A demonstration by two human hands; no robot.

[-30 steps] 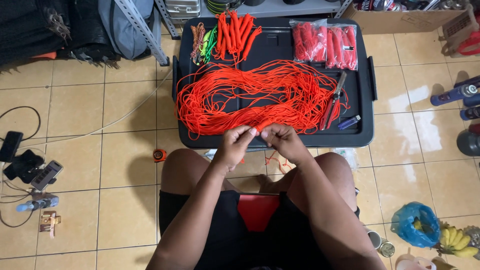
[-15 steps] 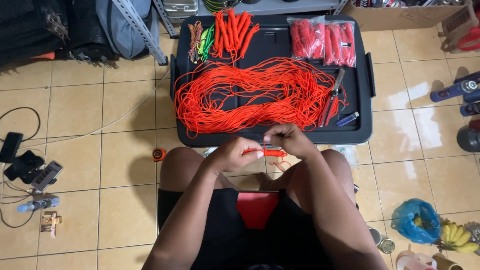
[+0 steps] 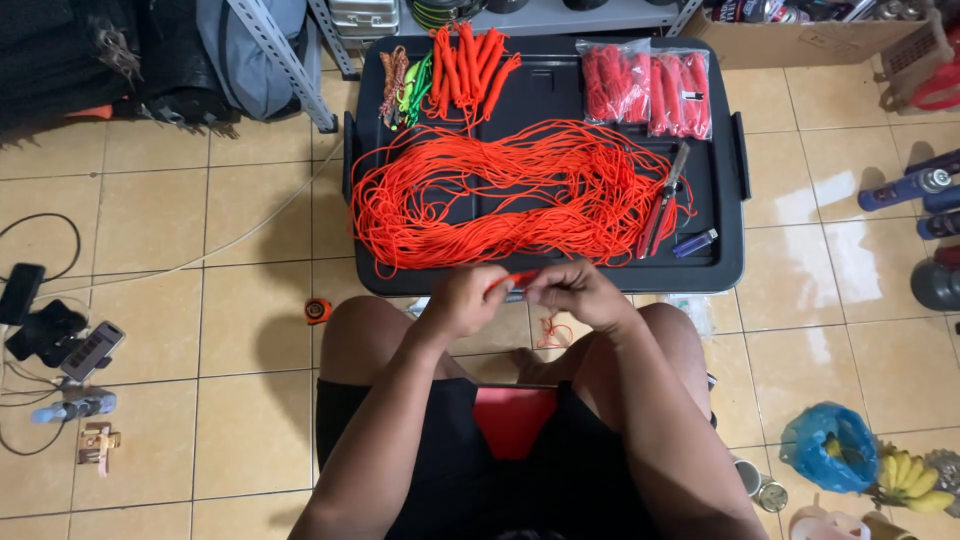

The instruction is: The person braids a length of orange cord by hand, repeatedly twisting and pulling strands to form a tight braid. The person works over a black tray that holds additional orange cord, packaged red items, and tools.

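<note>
The person is sitting on the tiled floor (image 3: 150,440) with knees apart, and the left hand (image 3: 468,298) and right hand (image 3: 575,293) are meeting just above the knees, each grip pinching an end of a short piece of orange cord (image 3: 516,279) held between them. A loose bit of orange cord (image 3: 550,333) is lying on the floor just under the hands. A small orange tape measure (image 3: 317,310) is sitting near the left knee, and a blue bag (image 3: 827,447) with bananas (image 3: 908,480) is resting beyond the right leg. Just past the hands, the near rim of a black tray (image 3: 545,283) is closing off the space ahead. A big tangle of orange cord (image 3: 500,193) is filling its middle, with pliers (image 3: 664,207) and a blue lighter (image 3: 695,242) lying at its right side. Farther back, finished orange bundles (image 3: 468,58) and bagged red cords (image 3: 647,88) are lining the far edge. Bare tiles are leaving open room at the left, out to a phone (image 3: 20,292).
</note>
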